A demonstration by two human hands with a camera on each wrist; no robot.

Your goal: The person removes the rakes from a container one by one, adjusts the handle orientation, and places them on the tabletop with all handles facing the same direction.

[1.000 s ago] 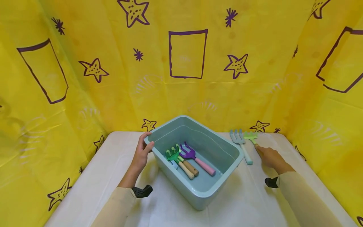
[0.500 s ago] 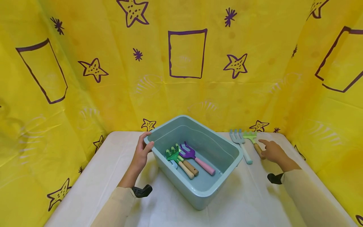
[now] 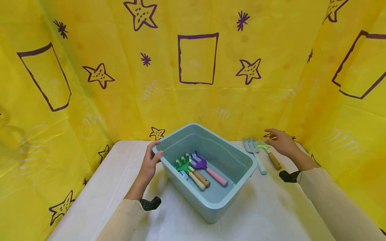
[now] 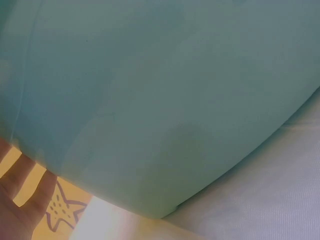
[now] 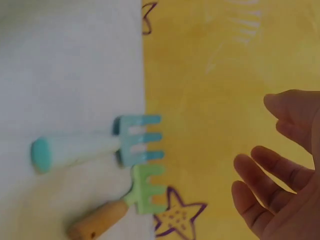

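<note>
A pale blue plastic bin stands turned at an angle on the white table. My left hand grips its left corner, thumb over the rim; some of those fingers show beside the bin's wall in the left wrist view. Over the table's back right edge hovers my right hand, holding nothing, its fingers loosely spread. Below it lie a light green hand rake with a brown wooden handle and a light blue hand fork, side by side, tines toward the back; both show in the right wrist view.
Inside the bin lie a purple hand fork with a pink handle, a green hand rake, and a brown-handled tool partly under it. Yellow sheeting with starfish drawings walls the table at the back and both sides.
My right hand has let go of the green rake's handle and risen up and back above it. The rake stays on the table. My left hand keeps its hold on the bin.
</note>
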